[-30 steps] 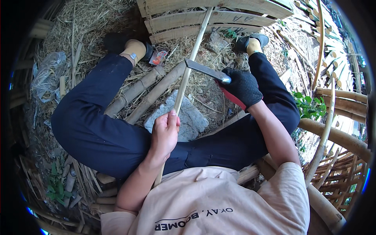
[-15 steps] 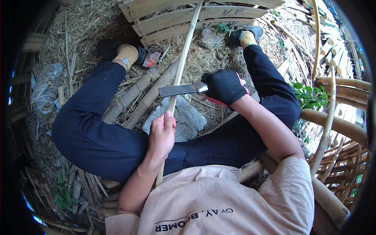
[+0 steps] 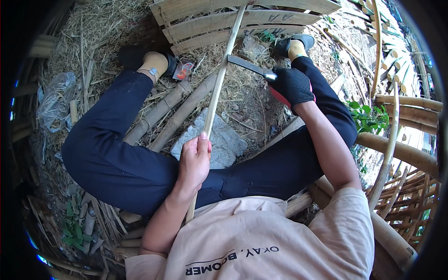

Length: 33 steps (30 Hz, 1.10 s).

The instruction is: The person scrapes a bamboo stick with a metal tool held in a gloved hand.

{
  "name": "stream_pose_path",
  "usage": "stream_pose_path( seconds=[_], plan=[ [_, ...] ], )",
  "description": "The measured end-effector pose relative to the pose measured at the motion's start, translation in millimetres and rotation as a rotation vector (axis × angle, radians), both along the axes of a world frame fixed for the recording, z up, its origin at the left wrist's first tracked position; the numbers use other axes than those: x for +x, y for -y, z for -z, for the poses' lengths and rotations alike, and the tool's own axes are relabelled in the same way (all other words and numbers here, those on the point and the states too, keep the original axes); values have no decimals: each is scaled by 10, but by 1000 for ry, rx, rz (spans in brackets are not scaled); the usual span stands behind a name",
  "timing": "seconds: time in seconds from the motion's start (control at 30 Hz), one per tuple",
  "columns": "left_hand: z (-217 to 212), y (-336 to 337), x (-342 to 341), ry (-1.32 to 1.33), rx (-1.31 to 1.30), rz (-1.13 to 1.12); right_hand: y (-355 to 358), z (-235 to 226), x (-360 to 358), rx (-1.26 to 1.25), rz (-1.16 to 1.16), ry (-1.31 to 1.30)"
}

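Observation:
My bare left hand is closed round the lower part of a long pale bamboo strip, thumb lying along it. The strip slants from my lap up to the wooden crate in front. In a black glove with red on the palm side, my right hand grips the handle of a knife; its handle is mostly hidden in the fist. The knife's flat, square-ended blade points left, its tip end at the strip's right edge, well above my left hand. A grey stone lies below the strip, between my legs.
A slatted wooden crate stands beyond my feet. Two bamboo poles lie on straw-covered ground left of the stone. A clear plastic bag is at far left. To the right are bamboo rails, stacked poles and a woven basket.
My right hand and the knife have moved away from me along the strip, and the blade has tilted, its tip now pointing up-left. My left hand has barely moved, still holding the strip.

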<state>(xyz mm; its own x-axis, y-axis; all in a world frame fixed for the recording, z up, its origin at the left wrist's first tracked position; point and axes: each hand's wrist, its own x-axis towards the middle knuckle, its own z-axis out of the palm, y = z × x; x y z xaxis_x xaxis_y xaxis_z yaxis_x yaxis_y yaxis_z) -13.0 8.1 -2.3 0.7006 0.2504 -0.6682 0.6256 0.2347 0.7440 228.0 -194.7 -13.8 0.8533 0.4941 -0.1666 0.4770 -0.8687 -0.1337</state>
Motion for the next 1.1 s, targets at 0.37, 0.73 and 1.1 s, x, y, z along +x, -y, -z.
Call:
stream_pose_path(
  seconds=[0.37,0.73,1.1],
  plan=[
    [51,5,-5,26,26,30,-356,-104,-525,21,-245,-192],
    [66,41,-3,25,99,50,-187,-35,-146,21,-60,-94],
    [-37,7,34,-7,-100,-40,-69,-2,-28,76,56,-28]
  ],
)
